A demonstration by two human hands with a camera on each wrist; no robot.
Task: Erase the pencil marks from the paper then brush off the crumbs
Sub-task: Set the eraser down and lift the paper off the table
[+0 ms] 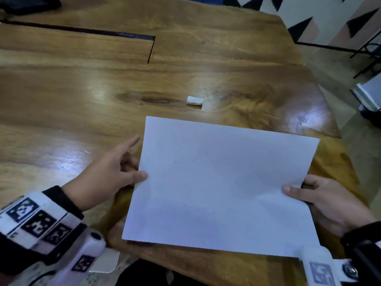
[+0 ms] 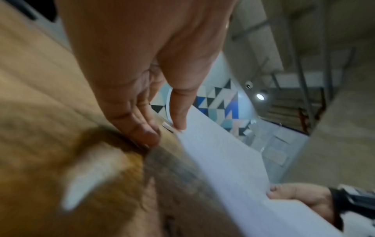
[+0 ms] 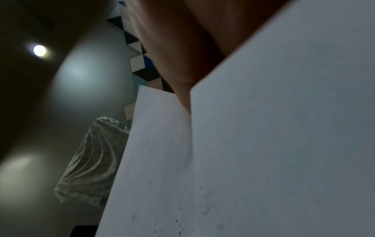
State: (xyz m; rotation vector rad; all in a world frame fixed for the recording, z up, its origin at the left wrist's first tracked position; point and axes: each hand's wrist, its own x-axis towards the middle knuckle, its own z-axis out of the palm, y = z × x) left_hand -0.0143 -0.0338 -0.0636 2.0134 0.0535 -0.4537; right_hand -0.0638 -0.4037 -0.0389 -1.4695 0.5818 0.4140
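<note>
Because the paper is a single thin sheet, it will likely handle as light, limp and easy to crease, so I judge the edges to be the right place to take it, one hand on each side so it stays taut. It fills the lower right of the head view, lifted off the wooden table and tilted. The left hand pinches its left edge, thumb on top and fingers tucked beneath, with the index finger pointing away toward the upper middle of the frame. The right hand grips the lower right edge, thumb pressed on top and the other fingers curled under; the right wrist view shows the sheet bowing slightly near that grip, which fits how soft it is.

Only a few tiny dark specks show on the sheet's surface; no clear pencil lines can be made out, so the erasing looks done and the crumbs are what remain. A sharp tug would probably tear or fold it, so a gentle tip or shake seems safer.

A small white eraser lies on the table just above the sheet's top edge, apart from it.

No brand, label or readable writing shows on the paper or eraser; the wrist bands carry only black-and-white coded squares.
</note>
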